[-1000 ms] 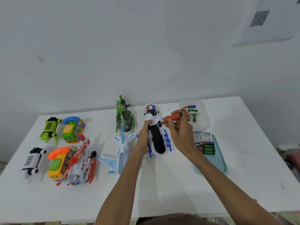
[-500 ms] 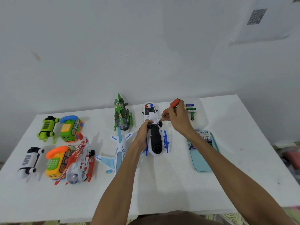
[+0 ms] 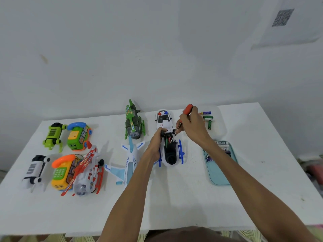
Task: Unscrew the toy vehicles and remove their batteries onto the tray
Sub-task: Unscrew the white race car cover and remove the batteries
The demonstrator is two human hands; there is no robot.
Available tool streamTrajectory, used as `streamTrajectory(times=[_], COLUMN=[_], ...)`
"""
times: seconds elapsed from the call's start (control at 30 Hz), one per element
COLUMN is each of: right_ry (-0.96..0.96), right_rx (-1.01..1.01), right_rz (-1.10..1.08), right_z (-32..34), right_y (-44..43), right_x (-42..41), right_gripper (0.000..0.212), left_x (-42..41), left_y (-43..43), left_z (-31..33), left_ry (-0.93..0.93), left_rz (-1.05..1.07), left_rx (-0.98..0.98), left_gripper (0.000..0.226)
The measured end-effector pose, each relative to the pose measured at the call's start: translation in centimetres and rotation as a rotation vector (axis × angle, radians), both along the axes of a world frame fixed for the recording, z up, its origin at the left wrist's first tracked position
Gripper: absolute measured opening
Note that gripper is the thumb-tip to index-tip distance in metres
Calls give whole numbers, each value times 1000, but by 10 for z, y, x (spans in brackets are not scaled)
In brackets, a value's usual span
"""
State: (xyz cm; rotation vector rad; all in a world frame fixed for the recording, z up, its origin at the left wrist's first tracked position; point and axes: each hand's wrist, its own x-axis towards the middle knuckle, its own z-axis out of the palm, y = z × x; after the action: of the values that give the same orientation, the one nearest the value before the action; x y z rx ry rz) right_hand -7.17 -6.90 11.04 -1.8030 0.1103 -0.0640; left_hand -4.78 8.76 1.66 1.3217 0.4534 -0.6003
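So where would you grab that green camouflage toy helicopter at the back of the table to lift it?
Probably round the wide cabin of the green camouflage toy helicopter, coming from above, thumb and fingers on its two sides above the skids. The thin tail and rotor blade look flimsy, and the white toy plane sits close in front, so a straight-down reach seems clearest.

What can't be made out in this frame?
Head view:
- Screwdriver tip: too small; lost in the helicopter's open underside.
- Batteries on the tray: partly hidden by the right forearm; count unclear.
- Left hand's fingers: mostly behind the helicopter.
- Wall code: blurred.
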Motion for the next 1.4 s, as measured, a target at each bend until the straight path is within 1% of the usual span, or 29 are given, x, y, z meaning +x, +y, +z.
streamTrajectory(times=[0.07,0.13,0.2,0.3,0.47,0.5,0.57,0.63,0.7,0.73,0.83,0.93,1.0,1.17,1.3,1.4], right_ry=[34,55,54,49,83,80,52,31,12,-5,-111,-237,-283,-266,-261,-271], right_rx=[8,17,64,185,328,327,252,195,177,178,130,55,21,-73,-103,-91], right_rz=[54,76,25,-74,-135,-151,-171,-139,-85,-70,-66,-56,-29,82,125,139], right_z=[3,3,1,-1,-8,-9,-11,-12,-13,-12,-14,-20,-23,-29,-35,-39], right_y=[2,4,4,2,-6,-6,-7,-6,-4,-3,0,2,2,2,-1,-3], right_x=[-7,-12,-14,-12,-10,-10,-11,-13,-17,-20,-28,-35,-40,-56,-65,-69], right_gripper=[7,8,10,15,15,17,21,16,8,8,13,11,13,15,14,15], left_x=[1,2,0,1,0,0,0,0,0,1,1,2,3,3,2,2], left_y=[1,1,0,2,2,2,2,2,2,2,2,3,3,3,3,3], left_z=[1,0,4,2,1,3,4,4,3,3,3,3,3,5,6,7], left_ry=[8,10,11,10,6,11,16,13,10,10,14,18,6,12,-2,11], left_rz=[-17,-17,-12,-15,-22,-22,-17,-16,-13,-13,-13,2,4,-6,-7,0], left_rx=[-32,-50,-62,-114,-104,-108,-123,-133,-136,-132,-115,-111,-128,-95,-99,-98], left_gripper=[36,29,28,32,31,31,33,35,33,34,37,38,42,30,45,40])
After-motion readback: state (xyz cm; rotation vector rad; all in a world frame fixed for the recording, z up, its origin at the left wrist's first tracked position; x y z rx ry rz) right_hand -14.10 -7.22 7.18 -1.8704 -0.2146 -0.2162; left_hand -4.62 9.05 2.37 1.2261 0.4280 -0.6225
